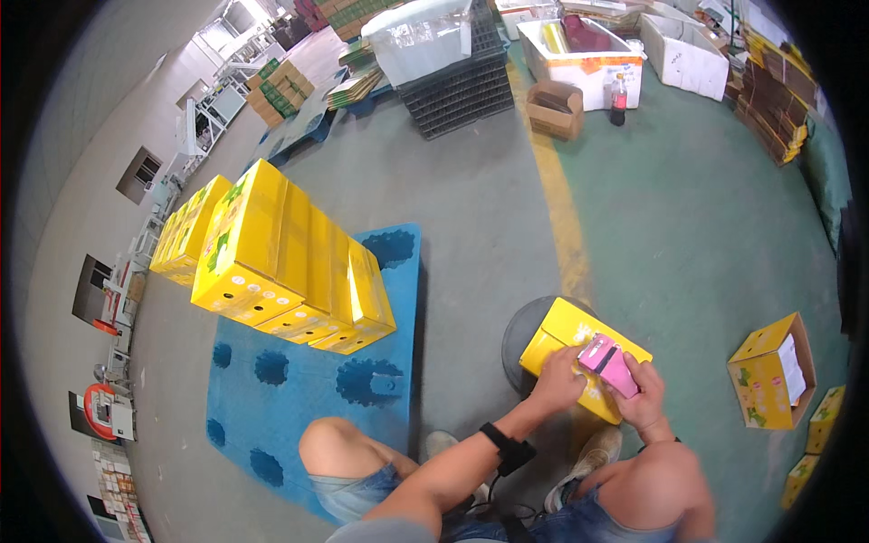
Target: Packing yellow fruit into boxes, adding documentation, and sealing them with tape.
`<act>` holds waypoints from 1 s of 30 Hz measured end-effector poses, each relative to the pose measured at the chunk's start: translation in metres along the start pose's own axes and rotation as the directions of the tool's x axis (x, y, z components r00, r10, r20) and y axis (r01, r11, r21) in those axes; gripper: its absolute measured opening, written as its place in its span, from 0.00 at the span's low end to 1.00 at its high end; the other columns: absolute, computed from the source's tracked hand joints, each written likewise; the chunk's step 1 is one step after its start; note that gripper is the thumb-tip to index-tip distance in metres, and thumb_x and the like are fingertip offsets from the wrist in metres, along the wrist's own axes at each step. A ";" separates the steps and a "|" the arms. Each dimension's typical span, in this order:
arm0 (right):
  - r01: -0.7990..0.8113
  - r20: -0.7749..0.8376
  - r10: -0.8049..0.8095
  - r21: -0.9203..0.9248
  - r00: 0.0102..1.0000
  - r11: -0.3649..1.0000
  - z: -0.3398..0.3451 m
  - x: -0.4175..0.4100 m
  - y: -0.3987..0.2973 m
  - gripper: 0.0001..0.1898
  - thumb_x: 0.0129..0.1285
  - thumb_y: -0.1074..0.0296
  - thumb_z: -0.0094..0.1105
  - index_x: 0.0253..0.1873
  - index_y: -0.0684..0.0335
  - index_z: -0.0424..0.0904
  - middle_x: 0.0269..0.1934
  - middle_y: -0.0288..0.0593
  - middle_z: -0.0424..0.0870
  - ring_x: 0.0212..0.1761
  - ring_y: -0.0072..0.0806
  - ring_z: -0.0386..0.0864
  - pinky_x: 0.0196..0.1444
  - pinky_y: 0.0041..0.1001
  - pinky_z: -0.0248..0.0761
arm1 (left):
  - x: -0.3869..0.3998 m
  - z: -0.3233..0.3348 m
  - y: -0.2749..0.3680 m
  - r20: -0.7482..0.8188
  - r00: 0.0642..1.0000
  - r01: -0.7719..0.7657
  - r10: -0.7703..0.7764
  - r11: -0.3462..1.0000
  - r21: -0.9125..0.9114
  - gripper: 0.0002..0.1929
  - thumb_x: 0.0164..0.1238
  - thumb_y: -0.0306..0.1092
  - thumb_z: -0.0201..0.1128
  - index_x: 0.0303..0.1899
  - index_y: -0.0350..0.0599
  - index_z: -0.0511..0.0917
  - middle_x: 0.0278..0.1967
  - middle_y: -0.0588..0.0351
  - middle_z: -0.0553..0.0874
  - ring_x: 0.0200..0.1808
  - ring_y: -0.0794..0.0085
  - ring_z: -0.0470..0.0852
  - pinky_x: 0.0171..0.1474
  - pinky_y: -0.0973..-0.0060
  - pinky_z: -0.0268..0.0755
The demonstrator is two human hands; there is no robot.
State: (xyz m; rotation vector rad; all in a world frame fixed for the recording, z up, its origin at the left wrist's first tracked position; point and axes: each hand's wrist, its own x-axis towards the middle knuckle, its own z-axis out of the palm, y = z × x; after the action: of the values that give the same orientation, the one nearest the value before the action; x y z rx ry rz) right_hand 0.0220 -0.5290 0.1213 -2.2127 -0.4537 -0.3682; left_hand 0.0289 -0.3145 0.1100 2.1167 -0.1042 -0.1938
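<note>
Between my knees a yellow printed cardboard carton (565, 328) lies tilted on a round dark stand (517, 345). Over the carton is a pink box-shaped object (616, 374) with a dark band across it; its exact kind is unclear. My right hand (642, 402) grips this object along its right side, thumb near the top. My left hand (558, 381) is at its left end, fingers partly curled and touching or nearly touching it. Whether the left fingers hold it cannot be made out. The carton's lower part is hidden behind my hands.
To the left, several yellow cartons (292, 271) stand on a blue plastic pallet (400, 319). An open yellow carton (767, 380) with white paper inside sits at right. Farther off are black crates (461, 102), a foam box (587, 81), a small brown carton (553, 112) and a bottle (618, 102).
</note>
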 end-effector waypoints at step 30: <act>-0.051 0.382 0.232 -0.428 0.895 0.902 0.011 0.064 -0.015 0.30 0.54 0.50 0.75 0.63 0.50 0.83 0.32 0.47 0.80 0.31 0.46 0.83 0.34 0.40 0.78 | 0.130 0.010 -0.169 0.154 0.748 0.639 -0.645 0.763 0.093 0.36 0.73 0.67 0.55 0.59 0.39 0.83 0.57 0.36 0.85 0.62 0.49 0.83 0.65 0.60 0.74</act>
State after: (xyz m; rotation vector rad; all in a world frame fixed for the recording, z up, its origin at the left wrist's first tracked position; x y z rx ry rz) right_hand 0.0739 -0.4985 0.1507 -2.7332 -0.4675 0.1272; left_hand 0.1547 -0.2535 -0.0518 2.0895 0.5406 -0.8001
